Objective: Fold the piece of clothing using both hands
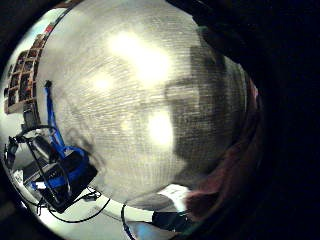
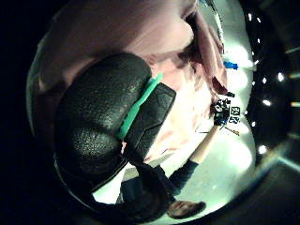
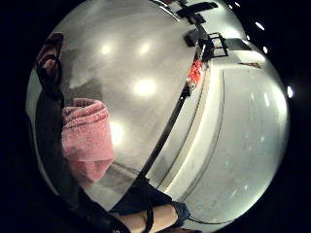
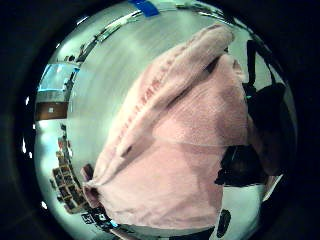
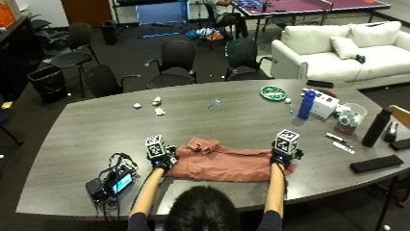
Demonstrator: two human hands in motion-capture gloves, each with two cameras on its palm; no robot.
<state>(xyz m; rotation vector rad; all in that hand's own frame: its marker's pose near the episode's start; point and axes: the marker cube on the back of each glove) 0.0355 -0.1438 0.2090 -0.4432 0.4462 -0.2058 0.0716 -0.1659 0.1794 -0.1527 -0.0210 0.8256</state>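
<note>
A salmon-pink garment [image 5: 224, 164] lies spread sideways on the grey table [image 5: 243, 115], close to the front edge, with a bunched part at its far left. My left hand [image 5: 161, 162] holds its left end and my right hand [image 5: 282, 158] holds its right end. The left thumb side palm view shows curled gloved fingers [image 2: 103, 122] against the pink cloth [image 2: 140, 28]. Seen from the right thumb side, the garment [image 4: 180, 150] is creased, with dark fingers [image 4: 265, 125] at its edge. A rolled bit of cloth [image 3: 87, 138] lies by the right palm.
A black device with cables [image 5: 112, 182] sits at the front left near my left forearm. To the right stand a blue bottle [image 5: 307, 104], a white box [image 5: 325, 102], a black bottle [image 5: 375, 127] and a black case [image 5: 376, 163]. A green plate [image 5: 274, 92] and small bits [image 5: 157, 106] lie farther back.
</note>
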